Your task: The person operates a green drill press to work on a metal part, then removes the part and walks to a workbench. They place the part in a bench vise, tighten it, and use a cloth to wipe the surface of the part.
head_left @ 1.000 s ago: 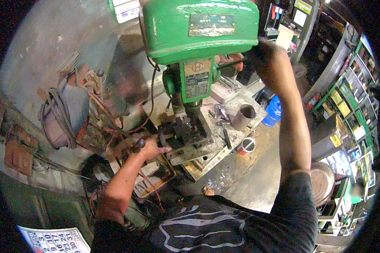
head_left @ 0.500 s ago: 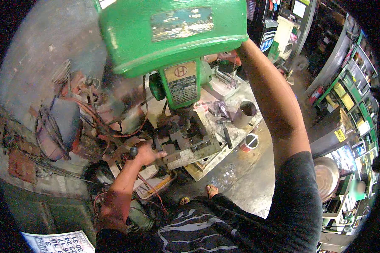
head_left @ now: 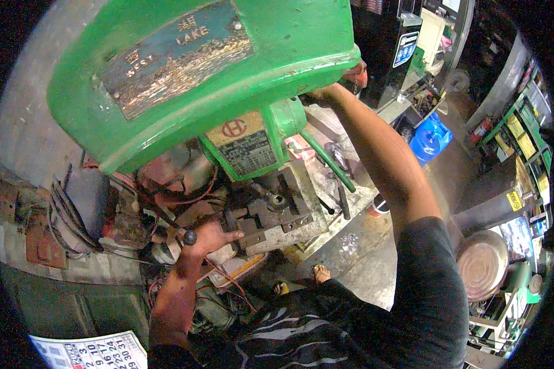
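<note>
**Setup looks placed; completion state unreadable**

Vise (head_left: 256,219) sits on the pale tabletop (head_left: 317,226), below the green drill head (head_left: 246,80). Ring (head_left: 277,202) lies within the vise, round face up (its centre is too small to read). Spindle end is hidden behind the housing, so can't say whether a tool is fitted or how high it stands.

Left hand (head_left: 208,238) is at the vise's left end, thumb stuck out toward its near edge, touching or just beside it. Other fingers mostly out of sight; can't tell if they grip anything. Black knob (head_left: 189,237) overlaps the wrist in this view; contact unclear.

Right hand (head_left: 320,94) reaches in under the right end of the drill head, partly hidden. Can't tell if its fingers are spread or closed, or on what. Green lever (head_left: 330,161) slants down below it, no hand visible on its outer end.

Progress, my judgement: positioning looks done, with vise and ring roughly under the drill head. Whether any cutting is done, and how much remains, I can't call; no fresh chips I can make out.

Nearby: dark-handled tool (head_left: 343,200) right of the vise; blue jug (head_left: 431,140) well apart, farther right.
</note>
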Demonstrator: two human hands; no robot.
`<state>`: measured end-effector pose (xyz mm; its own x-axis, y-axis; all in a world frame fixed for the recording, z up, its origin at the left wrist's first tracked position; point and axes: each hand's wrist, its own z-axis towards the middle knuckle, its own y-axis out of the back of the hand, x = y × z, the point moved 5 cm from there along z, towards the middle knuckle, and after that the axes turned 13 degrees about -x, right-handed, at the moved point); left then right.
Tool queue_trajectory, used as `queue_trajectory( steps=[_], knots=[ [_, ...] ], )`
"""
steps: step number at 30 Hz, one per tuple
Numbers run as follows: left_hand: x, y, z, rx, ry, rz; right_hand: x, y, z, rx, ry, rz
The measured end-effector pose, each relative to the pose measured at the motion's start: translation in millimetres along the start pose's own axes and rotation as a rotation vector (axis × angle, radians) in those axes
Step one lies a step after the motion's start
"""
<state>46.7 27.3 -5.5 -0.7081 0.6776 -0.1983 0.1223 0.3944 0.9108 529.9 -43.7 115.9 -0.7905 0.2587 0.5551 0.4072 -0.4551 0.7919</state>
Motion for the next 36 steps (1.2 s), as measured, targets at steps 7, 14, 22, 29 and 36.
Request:
queue_trajectory(
  steps=[7,14,22,29,36],
  knots=[
    [1.9,-2.0,1.8,0.011,0.011,0.026,-5.0,-9.9,18.5,-0.032,0.428,-0.279],
    [24.6,-18.1,-3.3,-0.294,-0.267,0.114,-10.7,-9.9,-52.6,-0.305,-0.206,0.633],
    [124.2,-88.2,12.2,-0.990,-0.706,0.712,-105.9,-41.5,-280.3,-0.174,-0.735,0.498],
    [88.3,-72.6,2.8,-0.509,-0.266,0.158,-93.8,-119.0,-461.9,0.038,-0.842,0.296],
    [8.3,-51.2,-99.3,-0.362,-0.219,-0.001,-34.9,-136.9,-571.0,0.129,-1.011,0.191]
  ],
)
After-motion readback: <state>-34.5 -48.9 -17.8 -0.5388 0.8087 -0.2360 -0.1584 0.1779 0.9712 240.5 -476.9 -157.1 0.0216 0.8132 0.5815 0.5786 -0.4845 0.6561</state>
